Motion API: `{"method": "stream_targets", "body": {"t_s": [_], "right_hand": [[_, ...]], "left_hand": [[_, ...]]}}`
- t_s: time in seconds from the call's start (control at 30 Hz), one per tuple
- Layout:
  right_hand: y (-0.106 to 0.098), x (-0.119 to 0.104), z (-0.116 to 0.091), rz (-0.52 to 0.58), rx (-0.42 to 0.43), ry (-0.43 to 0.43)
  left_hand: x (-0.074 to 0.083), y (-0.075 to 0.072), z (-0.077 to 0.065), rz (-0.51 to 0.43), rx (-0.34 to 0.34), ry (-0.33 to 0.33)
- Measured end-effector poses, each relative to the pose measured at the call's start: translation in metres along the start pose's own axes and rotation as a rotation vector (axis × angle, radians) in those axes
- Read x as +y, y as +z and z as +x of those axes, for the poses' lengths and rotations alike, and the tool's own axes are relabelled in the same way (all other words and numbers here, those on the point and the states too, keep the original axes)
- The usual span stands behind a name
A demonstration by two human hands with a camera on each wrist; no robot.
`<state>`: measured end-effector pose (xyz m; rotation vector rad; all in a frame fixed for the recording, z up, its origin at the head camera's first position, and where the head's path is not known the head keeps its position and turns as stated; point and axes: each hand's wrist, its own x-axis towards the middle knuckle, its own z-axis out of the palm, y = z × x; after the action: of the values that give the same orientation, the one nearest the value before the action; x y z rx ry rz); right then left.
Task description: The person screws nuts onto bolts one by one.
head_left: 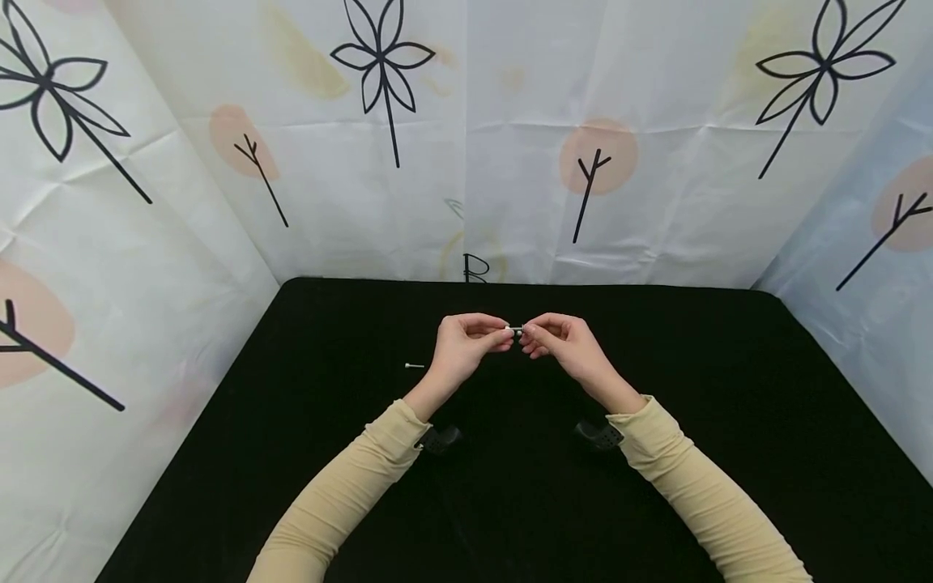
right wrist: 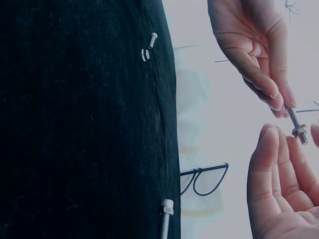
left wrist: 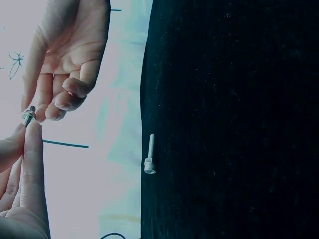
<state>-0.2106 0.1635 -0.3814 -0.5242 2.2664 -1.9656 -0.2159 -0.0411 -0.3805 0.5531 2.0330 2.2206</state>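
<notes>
My left hand (head_left: pixel 462 344) pinches one end of a metal bolt (right wrist: pixel 294 116) between thumb and fingertips, raised above the black table. A small nut (right wrist: pixel 299 131) sits round the bolt's threaded end, seen too in the left wrist view. My right hand (head_left: pixel 564 344) is at that end, its thumb and fingers on either side of the nut. In the right wrist view, a small gap shows between these fingertips and the nut. Another bolt (head_left: pixel 414 365) lies on the table left of my left hand.
The black tabletop (head_left: pixel 510 502) meets patterned white curtains (head_left: pixel 510 178) behind and at the sides. In the right wrist view, a short bolt (right wrist: pixel 153 40) lies beside small rings (right wrist: pixel 145 55), and a bolt with a nut near its head (right wrist: pixel 167 211) lies near the far edge.
</notes>
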Motion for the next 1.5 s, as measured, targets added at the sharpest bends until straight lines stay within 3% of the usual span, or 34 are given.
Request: {"method": "stream_targets", "body": {"t_s": [0.07,0.27,0.57,0.83,1.1,1.37,1.5], "right_hand": [[0.0006,0.0009,-0.0002,0.016,-0.005,-0.009],[0.0002,0.0024,-0.0001,0.057,-0.020,-0.075],[-0.0011,0.0018,0.0000,-0.001,-0.017,-0.006],[-0.0021,0.0028,-0.0023,0.036,-0.023,-0.117],[-0.0015,0.0022,0.0001,-0.043,-0.003,-0.037],[-0.0012,0.0041,-0.0004,0.031,-0.028,-0.120],[-0.0011,0.0033,-0.0004,-0.010,-0.015,-0.086]], "left_hand": [[-0.0075,-0.0005,0.0017,-0.007,0.009,0.000],[-0.0074,0.0012,0.0004,-0.017,0.030,0.017],[-0.0068,0.0011,0.0008,-0.006,0.033,0.027],[-0.0056,-0.0001,0.0002,-0.016,0.011,0.011],[-0.0077,0.0010,0.0007,0.007,0.024,0.018],[-0.0073,0.0022,0.0004,0.002,0.032,0.022],[-0.0075,0.0023,0.0008,0.006,0.027,0.013]]}}
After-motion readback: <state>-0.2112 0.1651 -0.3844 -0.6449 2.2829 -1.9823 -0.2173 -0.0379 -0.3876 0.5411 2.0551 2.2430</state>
